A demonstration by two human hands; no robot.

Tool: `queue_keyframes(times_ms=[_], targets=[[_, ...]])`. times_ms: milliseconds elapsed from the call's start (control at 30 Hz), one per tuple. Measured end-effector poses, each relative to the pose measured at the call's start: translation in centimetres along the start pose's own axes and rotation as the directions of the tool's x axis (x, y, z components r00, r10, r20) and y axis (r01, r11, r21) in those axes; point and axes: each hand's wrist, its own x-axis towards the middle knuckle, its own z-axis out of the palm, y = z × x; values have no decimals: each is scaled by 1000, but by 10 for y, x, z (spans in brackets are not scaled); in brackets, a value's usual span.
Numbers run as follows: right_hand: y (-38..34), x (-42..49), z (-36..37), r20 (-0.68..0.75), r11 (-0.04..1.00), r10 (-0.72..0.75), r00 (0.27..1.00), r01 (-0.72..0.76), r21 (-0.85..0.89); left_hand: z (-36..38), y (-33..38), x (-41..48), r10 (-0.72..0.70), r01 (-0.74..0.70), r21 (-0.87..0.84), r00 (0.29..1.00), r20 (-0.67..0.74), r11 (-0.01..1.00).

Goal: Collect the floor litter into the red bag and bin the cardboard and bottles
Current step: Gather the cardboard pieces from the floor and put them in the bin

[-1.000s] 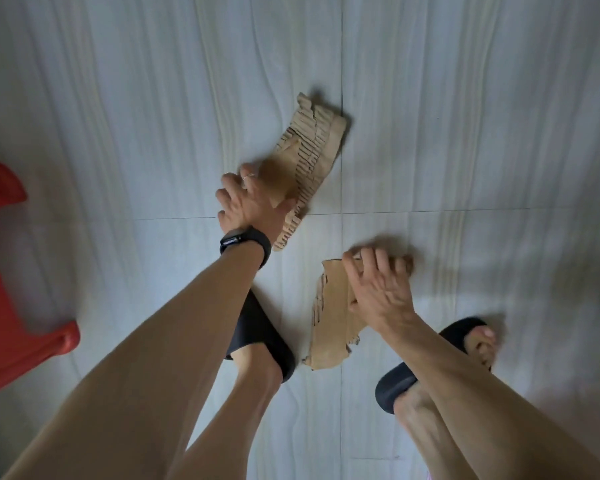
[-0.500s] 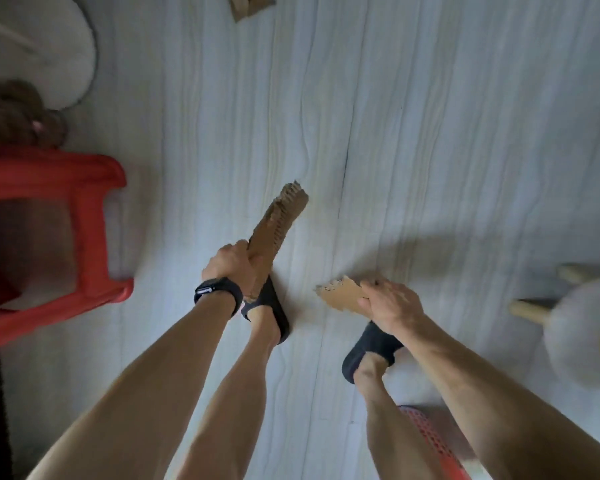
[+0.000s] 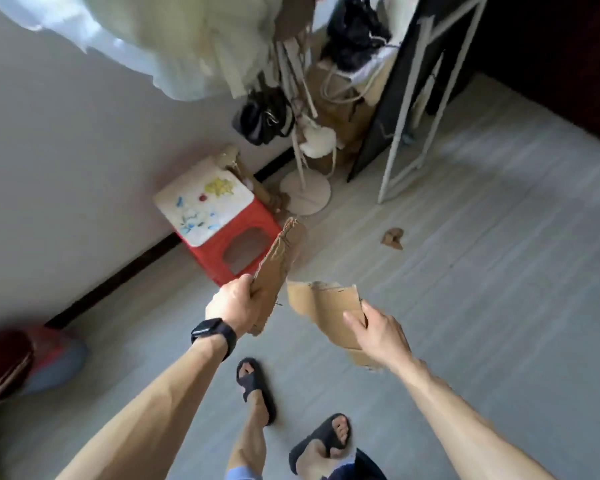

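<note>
My left hand (image 3: pixel 234 304) grips a long torn cardboard piece (image 3: pixel 279 258) that points up and away over the floor. My right hand (image 3: pixel 378 329) holds a second, wider torn cardboard piece (image 3: pixel 323 303) by its lower right part. Both pieces are lifted off the floor and sit close together at the middle of the view. A small cardboard scrap (image 3: pixel 392 238) lies on the floor farther away. At the left edge is a blurred red and blue-grey shape (image 3: pixel 32 358); I cannot tell what it is.
A red plastic stool (image 3: pixel 236 251) with a white patterned top stands by the wall. Behind it a white stand (image 3: pixel 305 195), a cardboard box (image 3: pixel 347 123), hanging clothes and a white frame (image 3: pixel 402 133) crowd the corner. My sandalled feet (image 3: pixel 257 389) are below.
I have straightened up from the floor with a cardboard piece in each hand. The view has swung up from the tiles to the room's corner.
</note>
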Motion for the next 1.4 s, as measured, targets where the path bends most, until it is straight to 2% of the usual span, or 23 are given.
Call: queue_keyframes(times_ms=[67, 167, 300, 367, 500, 533, 567, 667, 833, 933, 1033, 1267, 1400], targets=[[-69, -29, -22, -16, 995, -96, 995, 96, 33, -54, -40, -47, -103, 93, -124, 992, -73, 988], [-129, -66, -26, -24, 973, -222, 975, 223, 60, -95, -99, -105, -231, 176, -301, 960, -157, 937], [-209, -113, 7, 51, 928, -365, 930, 359, 105, -132, -196, -186, -425, 265, -473, 863, -272, 840], [-247, -137, 34, 82, 904, -415, 906, 401, 150, -137, -248, -221, -513, 298, -547, 807, -293, 782], [-303, -185, 97, 140, 873, -467, 873, 429, 232, -130, -345, -280, -662, 389, -653, 712, -235, 650], [-329, -201, 132, 159, 861, -488, 858, 445, 245, -127, -387, -309, -706, 407, -693, 677, -208, 595], [-329, -204, 132, 156, 865, -472, 867, 421, 274, -124, -392, -307, -703, 408, -699, 685, -191, 588], [-368, -239, 188, 201, 876, -439, 876, 367, 314, -118, -467, -351, -763, 441, -777, 642, -77, 449], [-438, -279, 267, 321, 892, -383, 866, 256, 373, -110, -580, -400, -839, 452, -853, 543, 30, 262], [-467, -284, 301, 406, 906, -313, 858, 141, 400, -115, -611, -413, -864, 415, -893, 499, 65, 172], [-494, -287, 337, 472, 915, -238, 849, 33, 402, -118, -635, -414, -866, 347, -936, 484, 122, 62], [-572, -252, 424, 546, 926, -143, 825, -84, 369, -130, -703, -359, -844, 329, -943, 494, 211, -44], [-629, -213, 471, 555, 933, -117, 824, -101, 347, -154, -746, -298, -833, 356, -934, 508, 219, -29]])
